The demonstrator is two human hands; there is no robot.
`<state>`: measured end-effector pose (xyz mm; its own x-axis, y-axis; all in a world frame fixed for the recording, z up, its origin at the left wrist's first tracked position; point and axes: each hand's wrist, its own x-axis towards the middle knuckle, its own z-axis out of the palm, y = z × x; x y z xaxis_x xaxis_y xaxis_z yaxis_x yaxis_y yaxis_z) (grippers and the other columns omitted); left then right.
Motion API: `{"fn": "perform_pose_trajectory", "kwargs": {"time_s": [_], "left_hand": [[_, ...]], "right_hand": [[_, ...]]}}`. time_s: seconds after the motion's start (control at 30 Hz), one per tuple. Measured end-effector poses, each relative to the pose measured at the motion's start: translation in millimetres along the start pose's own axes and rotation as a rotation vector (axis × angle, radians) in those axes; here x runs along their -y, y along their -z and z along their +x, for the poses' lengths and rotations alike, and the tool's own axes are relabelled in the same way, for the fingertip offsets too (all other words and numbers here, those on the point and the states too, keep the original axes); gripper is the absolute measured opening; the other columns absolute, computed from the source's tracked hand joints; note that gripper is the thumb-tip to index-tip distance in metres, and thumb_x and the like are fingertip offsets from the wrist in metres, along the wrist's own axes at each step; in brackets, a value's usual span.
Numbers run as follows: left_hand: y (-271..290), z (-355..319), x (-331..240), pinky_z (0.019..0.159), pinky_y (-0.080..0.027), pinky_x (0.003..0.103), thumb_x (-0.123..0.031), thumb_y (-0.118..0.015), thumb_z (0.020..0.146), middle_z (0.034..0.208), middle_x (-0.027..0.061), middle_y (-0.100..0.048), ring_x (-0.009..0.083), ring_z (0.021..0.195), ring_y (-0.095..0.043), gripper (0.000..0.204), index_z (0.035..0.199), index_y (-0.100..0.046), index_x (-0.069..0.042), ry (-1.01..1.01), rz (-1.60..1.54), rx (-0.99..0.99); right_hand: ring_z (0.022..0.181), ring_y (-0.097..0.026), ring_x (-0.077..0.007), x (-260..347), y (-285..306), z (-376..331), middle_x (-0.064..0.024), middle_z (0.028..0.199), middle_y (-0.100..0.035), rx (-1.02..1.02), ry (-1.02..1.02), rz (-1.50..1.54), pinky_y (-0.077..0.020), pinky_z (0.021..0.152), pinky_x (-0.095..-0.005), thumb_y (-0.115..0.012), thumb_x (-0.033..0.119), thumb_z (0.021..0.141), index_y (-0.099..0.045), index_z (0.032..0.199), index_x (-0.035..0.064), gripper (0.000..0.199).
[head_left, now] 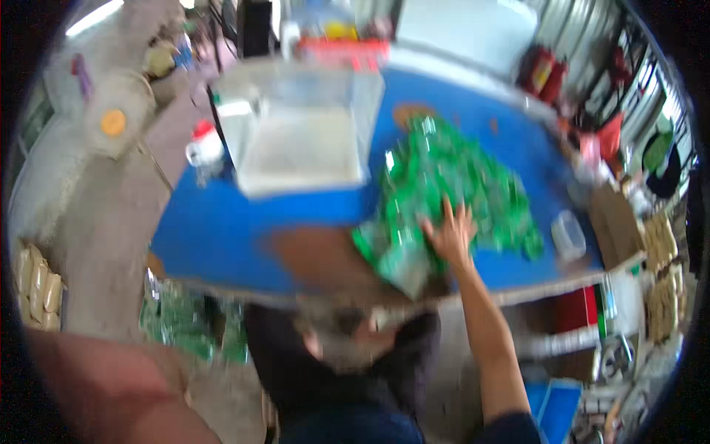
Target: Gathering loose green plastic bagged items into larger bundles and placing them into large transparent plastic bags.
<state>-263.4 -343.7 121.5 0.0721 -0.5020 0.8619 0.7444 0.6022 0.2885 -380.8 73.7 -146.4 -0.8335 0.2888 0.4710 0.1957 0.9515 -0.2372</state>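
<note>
Bare left arm point(118, 392) looms nearest, its grip I can't tell; right hand point(452, 235), grip splayed wide, touches heaped shiny green plastic packets point(421, 189); sweeping could spill them off the blue counter point(214, 240).

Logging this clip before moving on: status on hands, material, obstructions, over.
Right hand, fingers spread, on glossy green plastic heap. Left hand not discernible. Whitish rectangular plastic bin left of heap; nothing visibly blocking right hand.

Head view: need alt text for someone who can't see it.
Right hand, fingers spread, on a pile of green packets on a blue table. A clear bin and a red-topped jar stand left of the pile; the picture is blurred.
</note>
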Motion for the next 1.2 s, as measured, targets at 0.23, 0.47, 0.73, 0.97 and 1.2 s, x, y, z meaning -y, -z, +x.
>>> {"fn": "perform_pose_trajectory", "kwargs": {"time_s": [0.23, 0.47, 0.73, 0.97, 1.2], "left_hand": [[-11.8, -68.4, -22.1, 0.109, -0.035, 0.044, -0.038, -0.045, 0.1, 0.131, 0.0218, -0.052, 0.0319, 0.121, -0.051, 0.047, 0.124, -0.054, 0.002, 0.094, -0.158, 0.374], [120.7, -290.9, 41.7, 0.08, -0.053, 0.029, -0.012, -0.064, 0.094, 0.101, 0.0123, -0.069, 0.0184, 0.091, -0.067, 0.019, 0.106, -0.064, 0.002, 1.367, -0.272, 1.096], [84.3, -297.0, 41.5, 0.084, -0.056, 0.033, -0.017, -0.066, 0.093, 0.102, 0.0155, -0.069, 0.024, 0.093, -0.069, 0.03, 0.112, -0.062, 0.006, 2.06, -0.467, 0.826], [106.3, -303.1, 45.9, 0.08, -0.057, 0.03, -0.009, -0.068, 0.088, 0.101, 0.0141, -0.069, 0.0228, 0.092, -0.069, 0.02, 0.103, -0.064, 0.004, 2.007, -0.406, 0.707], [119.6, -295.3, 53.2, 0.073, -0.057, 0.032, -0.015, -0.072, 0.087, 0.102, 0.0109, -0.067, 0.0215, 0.086, -0.068, 0.028, 0.107, -0.063, 0.002, 1.93, -0.267, 0.776]], "right_hand": [[0.145, -0.013, -0.0477, -8.1, -15.8, 23.2, -0.026, 0.155, -0.023, 0.187, -0.217, 0.043, -0.0069, 0.113, -0.0669, -0.051, 0.08, 0.078, -0.033, 0.151, 0.0163, 0.098], [0.138, -0.029, -0.0445, 37.7, 59.4, -70.2, -0.0247, 0.14, -0.042, 0.045, 0.241, 0.299, -0.018, 0.112, -0.0628, -0.057, 0.055, 0.089, -0.044, 0.141, 0.0071, 0.072], [0.131, -0.044, -0.0403, 90.7, 63.9, -140.5, -0.0245, 0.136, -0.05, 0.394, 0.793, 0.506, -0.0343, 0.109, -0.052, -0.054, 0.046, 0.094, -0.051, 0.133, 0.0035, 0.058], [0.113, -0.051, -0.0396, 108.2, 38.2, -85.7, -0.0218, 0.125, -0.055, 0.071, 0.244, 0.128, -0.0428, 0.095, -0.0488, -0.069, 0.041, 0.086, -0.058, 0.116, 0.0007, 0.051], [0.108, -0.056, -0.0354, 109.4, 39.9, -129.7, -0.0149, 0.109, -0.061, 0.283, 0.667, 0.483, -0.0457, 0.097, -0.0449, -0.073, 0.012, 0.072, -0.057, 0.114, 0.0025, 0.046]]}}
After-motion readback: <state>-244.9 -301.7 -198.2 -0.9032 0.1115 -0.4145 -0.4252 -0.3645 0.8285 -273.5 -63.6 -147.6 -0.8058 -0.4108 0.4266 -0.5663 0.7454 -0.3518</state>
